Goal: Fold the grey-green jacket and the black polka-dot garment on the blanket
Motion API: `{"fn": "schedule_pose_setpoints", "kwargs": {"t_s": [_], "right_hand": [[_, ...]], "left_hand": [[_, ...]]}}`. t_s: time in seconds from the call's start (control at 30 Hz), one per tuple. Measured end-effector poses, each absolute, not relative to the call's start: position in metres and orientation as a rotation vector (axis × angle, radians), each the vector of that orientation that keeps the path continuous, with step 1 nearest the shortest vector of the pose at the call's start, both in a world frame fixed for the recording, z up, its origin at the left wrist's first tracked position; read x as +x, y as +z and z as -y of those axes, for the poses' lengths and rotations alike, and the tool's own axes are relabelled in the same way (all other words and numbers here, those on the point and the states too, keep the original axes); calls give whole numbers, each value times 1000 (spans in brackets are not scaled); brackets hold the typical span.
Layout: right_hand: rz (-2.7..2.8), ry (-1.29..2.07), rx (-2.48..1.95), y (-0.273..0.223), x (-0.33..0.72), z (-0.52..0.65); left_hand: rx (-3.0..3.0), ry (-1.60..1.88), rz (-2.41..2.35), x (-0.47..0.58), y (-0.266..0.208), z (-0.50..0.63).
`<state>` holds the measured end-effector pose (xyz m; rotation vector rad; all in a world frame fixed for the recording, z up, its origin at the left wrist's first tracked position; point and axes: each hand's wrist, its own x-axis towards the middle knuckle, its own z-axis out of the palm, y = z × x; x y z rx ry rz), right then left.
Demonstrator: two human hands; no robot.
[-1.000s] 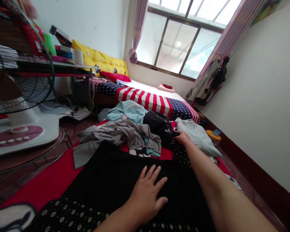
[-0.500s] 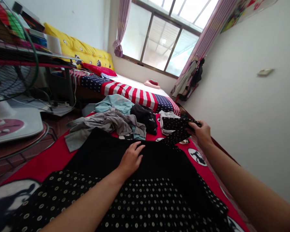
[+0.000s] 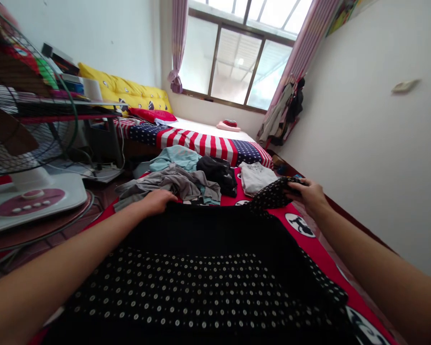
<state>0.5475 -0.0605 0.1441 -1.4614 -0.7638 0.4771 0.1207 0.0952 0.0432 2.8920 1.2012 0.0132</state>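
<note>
A black garment (image 3: 201, 278) with a band of small pale ring dots lies spread over the red bed cover (image 3: 242, 195). My left hand (image 3: 160, 201) is closed on its far left corner, fingertips partly hidden by the cloth. At the far right, my right hand (image 3: 307, 194) pinches a gathered dotted part of the same garment, lifted a little off the bed. Just beyond its far edge lie a grey garment (image 3: 172, 179), a black bundle (image 3: 218, 175), a light blue garment (image 3: 175, 158) and a folded whitish garment (image 3: 255, 178).
A fan (image 3: 36, 191) stands on a round stool at the left, beside a desk (image 3: 93, 109). Behind the clothes is a second bed (image 3: 197, 143) with a striped and starred cover. Clothes (image 3: 282, 112) hang near the window, and a white wall (image 3: 373, 143) bounds the right.
My left hand has moved left from the middle of the garment and taken hold of its far left corner. The dotted part in my right hand has come down and bunched, uncovering the whitish garment.
</note>
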Motion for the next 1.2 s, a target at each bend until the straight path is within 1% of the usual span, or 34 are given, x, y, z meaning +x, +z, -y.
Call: {"fn": "schedule_pose_setpoints", "kwargs": {"t_s": [0.13, 0.2, 0.3, 0.4, 0.47, 0.57, 0.73, 0.9, 1.07, 1.2], "right_hand": [[688, 434, -1516, 134, 564, 60], [666, 414, -1565, 130, 572, 60], [659, 348, -1592, 130, 583, 62], [668, 318, -1518, 136, 587, 70], [718, 347, -1445, 139, 585, 82], [787, 389, -1406, 140, 573, 111], [750, 421, -1499, 133, 556, 164], [704, 451, -1547, 122, 555, 195], [738, 505, -1651, 104, 546, 210], [838, 630, -1839, 88, 539, 221]], "left_hand": [[2956, 17, -1235, 95, 52, -101], [2922, 88, -1283, 85, 57, -103], [2791, 363, -1319, 71, 64, -105], [2657, 661, -1240, 60, 70, -100], [2615, 778, -1198, 54, 70, -93], [2619, 837, -1126, 46, 64, -77], [2662, 804, -982, 31, 50, -54], [2657, 689, -999, 18, 50, -38], [2660, 479, -1047, 17, 51, -23], [2721, 150, -1124, 19, 46, -10]]}}
